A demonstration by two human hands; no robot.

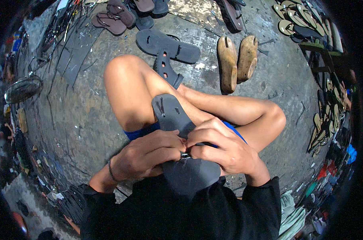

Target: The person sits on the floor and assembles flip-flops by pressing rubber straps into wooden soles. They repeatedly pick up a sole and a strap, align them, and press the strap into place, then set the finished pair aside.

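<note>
head view: person seated on the floor, legs crossed, dark grey sandal sole lying lengthwise over the lap, toe end pointing away, heel end near the black shirt. slots cut through the sole near the toe.

left hand sits on the sole's left edge at mid-length. grip pressed together: thumb and curled fingers pinching a small dark strap piece at the sole's middle. thin band on the left wrist.

right hand comes over the right edge, fingers folded down on the sole, fingertips meeting the left hand at the same strap piece. grip also pinched tight; cannot tell exactly how much of the strap each hand has, it is mostly hidden by fingers.

on the floor beyond the knees: another dark sole, a slotted strap touching the left knee, two wooden shoe lasts side by side, finished sandals at the top, a fan at far left.
</note>
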